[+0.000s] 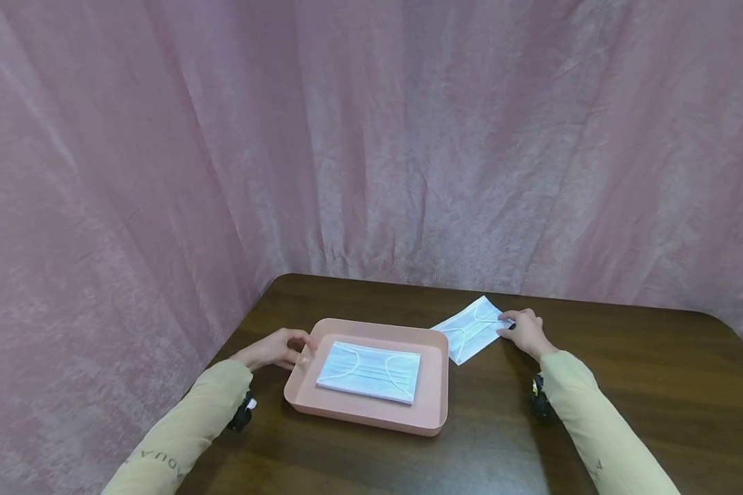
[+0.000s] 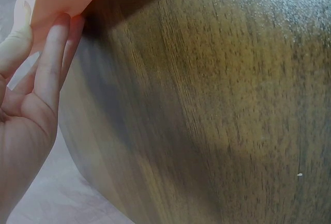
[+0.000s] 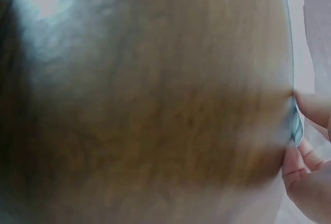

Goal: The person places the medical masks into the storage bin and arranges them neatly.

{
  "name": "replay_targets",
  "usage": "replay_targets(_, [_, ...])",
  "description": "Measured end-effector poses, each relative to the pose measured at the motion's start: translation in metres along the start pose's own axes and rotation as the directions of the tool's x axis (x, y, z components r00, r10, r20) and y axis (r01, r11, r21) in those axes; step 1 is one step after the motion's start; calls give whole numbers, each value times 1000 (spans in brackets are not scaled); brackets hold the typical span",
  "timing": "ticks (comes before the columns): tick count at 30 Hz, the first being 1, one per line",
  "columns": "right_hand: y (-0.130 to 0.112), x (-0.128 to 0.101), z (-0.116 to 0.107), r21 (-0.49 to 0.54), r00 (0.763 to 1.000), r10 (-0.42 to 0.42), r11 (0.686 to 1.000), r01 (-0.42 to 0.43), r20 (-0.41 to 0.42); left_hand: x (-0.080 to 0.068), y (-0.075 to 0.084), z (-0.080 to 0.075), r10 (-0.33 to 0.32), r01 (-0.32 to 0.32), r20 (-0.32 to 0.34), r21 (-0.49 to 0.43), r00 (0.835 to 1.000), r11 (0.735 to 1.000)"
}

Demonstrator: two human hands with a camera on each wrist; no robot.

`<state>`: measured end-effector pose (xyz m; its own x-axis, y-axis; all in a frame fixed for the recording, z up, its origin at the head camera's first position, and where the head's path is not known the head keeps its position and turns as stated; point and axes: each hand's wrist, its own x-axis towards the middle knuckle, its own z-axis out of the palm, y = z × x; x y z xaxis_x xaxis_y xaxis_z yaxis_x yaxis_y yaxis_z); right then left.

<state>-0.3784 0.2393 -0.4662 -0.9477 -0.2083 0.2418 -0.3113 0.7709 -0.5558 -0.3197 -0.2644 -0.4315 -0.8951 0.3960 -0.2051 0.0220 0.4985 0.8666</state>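
Loose mask (image 1: 473, 327): we are seeing its long axis pointing toward 2 o'clock, beside the tray (image 1: 435, 385).
Right hand (image 1: 525, 331): we are pinching the mask's end.
Left hand (image 1: 276, 349): we are gripping the tray's rim at 9 o'clock.

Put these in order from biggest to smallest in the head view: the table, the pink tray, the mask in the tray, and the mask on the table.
1. Table
2. Tray
3. The two masks, in the tray and on the table, look about alike; the one on the table lies farther away, so no ranking.
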Motion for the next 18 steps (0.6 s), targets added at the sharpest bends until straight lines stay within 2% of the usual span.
replay_targets(5, [0,0,-2,18,999,44,999,-44,16,1,0,0,-4,4,-4,5,1000,1000])
replay_targets(13, [-3,-6,-2,101,996,25,995,-16,-89,1,-1,1,-10,10,-7,-4,1000,1000])
replay_targets(18, [-7,-6,-7,156,994,84,985,-72,-69,-1,2,1,-9,9,-9,8,1000,1000])
